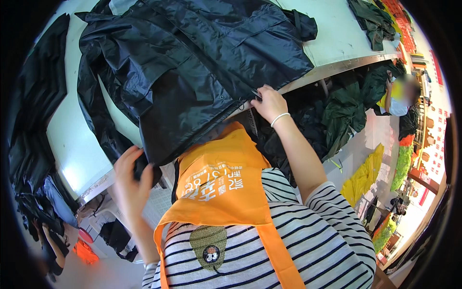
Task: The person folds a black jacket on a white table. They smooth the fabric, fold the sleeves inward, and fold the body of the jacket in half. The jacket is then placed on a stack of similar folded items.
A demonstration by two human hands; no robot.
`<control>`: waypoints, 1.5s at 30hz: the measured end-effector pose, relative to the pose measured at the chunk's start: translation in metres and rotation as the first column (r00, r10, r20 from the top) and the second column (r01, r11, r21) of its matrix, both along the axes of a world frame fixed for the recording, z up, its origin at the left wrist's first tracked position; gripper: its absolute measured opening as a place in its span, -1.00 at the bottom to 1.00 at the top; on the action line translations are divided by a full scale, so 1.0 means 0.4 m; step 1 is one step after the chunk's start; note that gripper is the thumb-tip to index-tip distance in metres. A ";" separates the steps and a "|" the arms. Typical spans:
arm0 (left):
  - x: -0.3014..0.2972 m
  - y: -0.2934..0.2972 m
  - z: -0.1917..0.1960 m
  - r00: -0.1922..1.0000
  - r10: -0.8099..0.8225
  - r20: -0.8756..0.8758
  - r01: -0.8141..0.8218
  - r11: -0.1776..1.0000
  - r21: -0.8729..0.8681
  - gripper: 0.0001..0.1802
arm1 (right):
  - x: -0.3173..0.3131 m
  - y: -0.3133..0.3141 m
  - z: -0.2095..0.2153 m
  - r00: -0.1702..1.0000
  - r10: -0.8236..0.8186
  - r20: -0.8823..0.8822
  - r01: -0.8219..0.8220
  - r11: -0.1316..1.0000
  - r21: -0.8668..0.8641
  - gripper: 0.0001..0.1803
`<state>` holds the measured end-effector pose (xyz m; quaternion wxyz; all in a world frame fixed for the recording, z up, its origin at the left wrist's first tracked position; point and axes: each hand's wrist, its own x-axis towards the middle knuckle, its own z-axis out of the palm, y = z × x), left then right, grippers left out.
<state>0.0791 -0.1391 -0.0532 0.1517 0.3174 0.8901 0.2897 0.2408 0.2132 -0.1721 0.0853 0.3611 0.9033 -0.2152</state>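
at surface near edge: dark jacket [192, 62] spread flat, hem overhanging
left hand [131, 180]: clenched on the hem corner
right hand [269, 102]: pinching the zipper edge
handling: light, limp, slick; take seams or hem

Left fingertips [139, 166] under the dark jacket's [192, 62] hem; distant person's [399, 98] face blurred.

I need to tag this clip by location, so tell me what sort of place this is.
Probably a garment workshop or packing floor. A dark jacket lies spread on a long white table, gripped by both hands; more dark garments are heaped below, and yellow ones lie on the floor.
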 end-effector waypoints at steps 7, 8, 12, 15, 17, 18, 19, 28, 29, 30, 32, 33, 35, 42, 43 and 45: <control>0.103 0.434 -0.213 0.902 -0.355 0.246 0.292 0.921 0.259 -0.53 | -0.023 0.144 0.030 0.820 -0.570 -0.054 0.177 0.341 -0.923 -0.83; 0.108 0.475 -0.223 0.886 -0.309 0.347 0.217 0.936 0.278 -0.51 | -0.026 0.154 0.032 0.812 -0.582 -0.041 0.123 0.239 -0.963 -0.82; 0.116 0.560 -0.255 0.721 -0.234 0.653 0.011 0.945 0.326 -0.52 | -0.040 0.156 0.040 0.679 -0.700 0.220 0.031 -0.272 -0.962 -0.80; 0.117 0.583 -0.261 0.793 -0.220 0.568 -0.024 0.921 0.389 -0.55 | -0.046 0.158 0.034 0.636 -0.681 0.362 -0.055 -0.509 -0.859 -0.71; 0.108 0.588 -0.273 0.958 -0.210 0.196 0.139 0.936 0.322 -0.58 | -0.050 0.163 0.032 0.656 -0.646 0.390 -0.087 -0.578 -0.811 -0.59; 0.103 0.589 -0.280 0.978 -0.209 -0.009 0.204 0.942 0.265 -0.58 | -0.050 0.170 0.024 0.648 -0.649 0.399 -0.089 -0.585 -0.806 -0.57; 0.102 0.587 -0.298 0.980 -0.178 -0.091 0.191 0.966 0.176 -0.55 | -0.049 0.177 0.017 0.641 -0.651 0.407 -0.091 -0.591 -0.802 -0.55; 0.105 0.478 -0.416 0.965 -0.132 -0.225 0.089 0.978 -0.189 -0.36 | -0.065 0.185 0.045 0.701 -0.640 0.316 -0.042 -0.479 -0.877 -0.61; 0.103 0.478 -0.398 0.985 -0.073 -0.159 0.045 0.983 -0.176 -0.37 | -0.064 0.179 0.051 0.688 -0.666 0.288 -0.014 -0.409 -0.913 -0.63; 0.100 0.482 -0.373 0.996 -0.019 -0.089 0.004 0.986 -0.164 -0.39 | -0.066 0.174 0.061 0.720 -0.659 0.216 -0.042 -0.352 -0.935 -0.63; 0.099 0.496 -0.286 0.979 -0.001 0.203 -0.021 0.994 0.105 -0.40 | -0.077 0.156 0.082 0.775 -0.628 0.067 -0.109 -0.238 -0.965 -0.64; 0.104 0.514 -0.235 0.940 -0.028 0.339 -0.058 0.969 0.242 -0.40 | -0.085 0.140 0.082 0.788 -0.615 0.023 -0.110 -0.178 -0.978 -0.64; 0.141 0.532 -0.184 0.758 -0.127 0.640 -0.250 0.849 0.465 -0.49 | -0.108 0.103 0.088 0.857 -0.511 -0.065 -0.137 -0.104 -0.985 -0.65; 0.227 0.571 -0.120 0.587 0.089 0.805 -0.698 0.559 0.447 -0.86 | -0.107 0.137 0.132 0.906 -0.331 -0.263 -0.289 -0.029 -0.957 -0.75; 0.228 0.574 -0.112 0.537 0.087 0.839 -0.729 0.549 0.410 -0.90 | -0.111 0.122 0.129 0.849 -0.371 -0.376 -0.315 0.214 -0.924 -0.83; 0.231 0.596 -0.131 0.690 0.067 0.721 -0.628 0.549 0.551 -0.89 | -0.092 0.109 0.136 0.771 -0.301 -0.561 -0.315 0.586 -0.747 -0.90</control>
